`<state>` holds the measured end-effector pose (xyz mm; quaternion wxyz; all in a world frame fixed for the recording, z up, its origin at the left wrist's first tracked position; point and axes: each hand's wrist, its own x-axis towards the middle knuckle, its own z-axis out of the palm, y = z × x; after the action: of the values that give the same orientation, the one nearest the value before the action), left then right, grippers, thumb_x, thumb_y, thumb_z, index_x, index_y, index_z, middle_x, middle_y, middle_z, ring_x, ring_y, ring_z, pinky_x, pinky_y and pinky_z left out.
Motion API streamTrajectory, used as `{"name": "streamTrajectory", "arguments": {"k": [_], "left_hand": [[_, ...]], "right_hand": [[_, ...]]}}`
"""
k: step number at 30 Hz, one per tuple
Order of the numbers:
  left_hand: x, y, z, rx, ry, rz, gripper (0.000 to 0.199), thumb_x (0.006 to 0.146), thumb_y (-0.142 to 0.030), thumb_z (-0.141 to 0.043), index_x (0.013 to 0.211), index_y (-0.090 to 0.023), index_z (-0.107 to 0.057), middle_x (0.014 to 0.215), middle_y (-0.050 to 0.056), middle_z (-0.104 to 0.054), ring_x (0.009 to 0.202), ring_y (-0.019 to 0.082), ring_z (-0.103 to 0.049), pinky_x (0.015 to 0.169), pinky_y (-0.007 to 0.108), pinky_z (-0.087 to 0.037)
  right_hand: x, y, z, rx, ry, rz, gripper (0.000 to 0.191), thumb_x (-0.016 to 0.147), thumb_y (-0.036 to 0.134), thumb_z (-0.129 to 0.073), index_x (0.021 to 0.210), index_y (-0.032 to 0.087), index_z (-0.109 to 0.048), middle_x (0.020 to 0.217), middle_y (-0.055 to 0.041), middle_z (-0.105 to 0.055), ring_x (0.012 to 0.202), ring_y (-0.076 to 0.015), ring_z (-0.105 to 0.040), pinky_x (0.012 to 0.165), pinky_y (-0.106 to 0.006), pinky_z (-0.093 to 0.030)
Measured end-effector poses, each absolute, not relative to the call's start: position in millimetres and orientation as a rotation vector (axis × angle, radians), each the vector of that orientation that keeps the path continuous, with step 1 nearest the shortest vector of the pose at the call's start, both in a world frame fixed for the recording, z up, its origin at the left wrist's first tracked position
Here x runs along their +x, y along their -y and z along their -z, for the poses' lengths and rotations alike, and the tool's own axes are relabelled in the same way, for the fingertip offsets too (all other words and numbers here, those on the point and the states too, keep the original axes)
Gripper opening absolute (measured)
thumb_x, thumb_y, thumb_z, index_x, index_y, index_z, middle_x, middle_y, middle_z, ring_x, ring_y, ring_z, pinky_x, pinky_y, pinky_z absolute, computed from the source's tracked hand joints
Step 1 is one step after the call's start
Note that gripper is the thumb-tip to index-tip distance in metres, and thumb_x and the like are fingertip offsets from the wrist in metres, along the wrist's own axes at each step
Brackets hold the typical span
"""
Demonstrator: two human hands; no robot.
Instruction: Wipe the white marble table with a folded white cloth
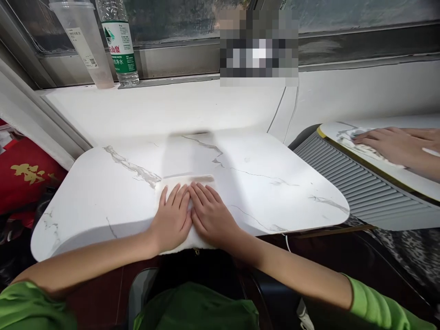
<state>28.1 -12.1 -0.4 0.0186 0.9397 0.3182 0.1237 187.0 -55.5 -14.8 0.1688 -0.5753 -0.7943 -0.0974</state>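
A white cloth [202, 178] lies flat near the front edge of a white marble-patterned table [268, 197]. On its left half rests my left hand [173, 215], palm down with the fingers stretched out. My right hand [211, 213] lies flat on the right half of the cloth, fingers also extended. The two hands touch or nearly touch at the thumbs and index fingers. Neither hand has its fingers wrapped round anything. Part of the cloth is hidden under the palms.
Behind the table, a clear plastic cup [85, 50] and a labelled water bottle [120, 46] stand on the windowsill. At the right, another person's hands [388, 142] press a white cloth on a second table [419, 178]. A red bag [30, 174] is at the left.
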Motion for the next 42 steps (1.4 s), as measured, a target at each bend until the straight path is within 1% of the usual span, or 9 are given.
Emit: {"name": "streamTrajectory", "arguments": {"k": [3, 7, 12, 15, 18, 22, 27, 31, 42], "left_hand": [[22.3, 20.7, -1.0, 2.907, -0.973, -0.339, 0.054, 0.1, -0.022, -0.025, 0.147, -0.002, -0.041, 0.156, 0.019, -0.041, 0.15, 0.032, -0.029, 0.123, 0.057, -0.018], [24.6, -1.1, -0.8, 2.871, -0.998, -0.309, 0.054, 0.097, -0.023, -0.028, 0.146, -0.002, -0.041, 0.154, 0.02, -0.044, 0.148, 0.032, -0.032, 0.123, 0.057, -0.019], [30.4, -73.2, 1.0, 2.791, -1.133, -0.332, 0.051, 0.095, -0.024, -0.03, 0.143, -0.011, -0.043, 0.152, 0.016, -0.046, 0.147, 0.028, -0.034, 0.123, 0.053, -0.019], [36.9, -133.3, -0.6, 2.769, -1.155, -0.356, 0.049, 0.094, -0.023, -0.031, 0.14, -0.012, -0.044, 0.149, 0.015, -0.049, 0.144, 0.027, -0.038, 0.122, 0.052, -0.021], [46.3, -185.9, -3.2, 2.777, -1.158, -0.413, 0.046, 0.09, -0.021, -0.034, 0.133, -0.014, -0.05, 0.145, 0.014, -0.053, 0.138, 0.026, -0.044, 0.119, 0.048, -0.026], [55.3, -215.7, -4.6, 2.762, -1.173, -0.415, 0.047, 0.089, -0.018, -0.035, 0.132, -0.014, -0.052, 0.144, 0.013, -0.054, 0.136, 0.025, -0.046, 0.118, 0.045, -0.028], [50.5, -195.7, -2.1, 2.735, -1.252, -0.425, 0.05, 0.095, -0.024, -0.029, 0.141, -0.012, -0.046, 0.152, 0.012, -0.047, 0.144, 0.025, -0.037, 0.121, 0.047, -0.021], [37.4, -162.9, -1.6, 2.73, -1.286, -0.389, 0.052, 0.096, -0.024, -0.026, 0.144, -0.011, -0.042, 0.155, 0.012, -0.044, 0.146, 0.025, -0.034, 0.123, 0.048, -0.018], [-45.9, -44.8, -5.9, 2.801, -1.134, -0.339, 0.053, 0.101, -0.03, -0.023, 0.149, -0.013, -0.038, 0.156, 0.014, -0.042, 0.149, 0.027, -0.032, 0.124, 0.054, -0.019]], "right_hand": [[182.3, 62.1, 12.3, -1.626, 2.257, 0.232, 0.057, 0.092, 0.02, -0.037, 0.142, -0.005, -0.049, 0.146, -0.0244, -0.052, 0.137, -0.0354, -0.045, 0.116, -0.05, -0.034], [183.1, 38.8, 10.7, -1.631, 2.264, 0.15, 0.058, 0.09, 0.02, -0.039, 0.142, -0.005, -0.049, 0.145, -0.0244, -0.053, 0.136, -0.0347, -0.045, 0.115, -0.05, -0.033], [185.9, -36.9, 11.9, -1.621, 2.229, 0.099, 0.054, 0.09, 0.016, -0.036, 0.138, -0.003, -0.053, 0.143, -0.0217, -0.055, 0.133, -0.0324, -0.046, 0.115, -0.045, -0.031], [187.7, -97.3, 12.3, -1.616, 2.191, 0.092, 0.049, 0.09, 0.014, -0.035, 0.132, 0.0, -0.057, 0.137, -0.022, -0.059, 0.126, -0.0316, -0.051, 0.111, -0.045, -0.033], [189.7, -147.1, 12.6, -1.664, 2.109, 0.073, 0.044, 0.09, 0.013, -0.036, 0.126, 0.002, -0.06, 0.129, -0.0213, -0.063, 0.121, -0.0314, -0.052, 0.109, -0.043, -0.034], [193.2, -175.5, 14.5, -1.707, 2.024, 0.075, 0.042, 0.09, 0.013, -0.037, 0.123, 0.003, -0.06, 0.127, -0.021, -0.064, 0.119, -0.0322, -0.054, 0.108, -0.044, -0.034], [195.4, -165.2, 15.4, -1.647, 2.067, 0.058, 0.046, 0.091, 0.013, -0.036, 0.131, 0.003, -0.057, 0.138, -0.0184, -0.059, 0.129, -0.029, -0.049, 0.113, -0.042, -0.03], [186.9, -137.4, 13.1, -1.63, 2.117, 0.04, 0.047, 0.091, 0.013, -0.036, 0.133, 0.003, -0.056, 0.141, -0.0174, -0.058, 0.131, -0.0267, -0.048, 0.115, -0.04, -0.028], [114.0, -8.0, 6.5, -1.628, 2.259, 0.143, 0.057, 0.097, 0.025, -0.035, 0.143, -0.006, -0.044, 0.148, -0.0265, -0.048, 0.136, -0.0373, -0.043, 0.114, -0.052, -0.028]]}}
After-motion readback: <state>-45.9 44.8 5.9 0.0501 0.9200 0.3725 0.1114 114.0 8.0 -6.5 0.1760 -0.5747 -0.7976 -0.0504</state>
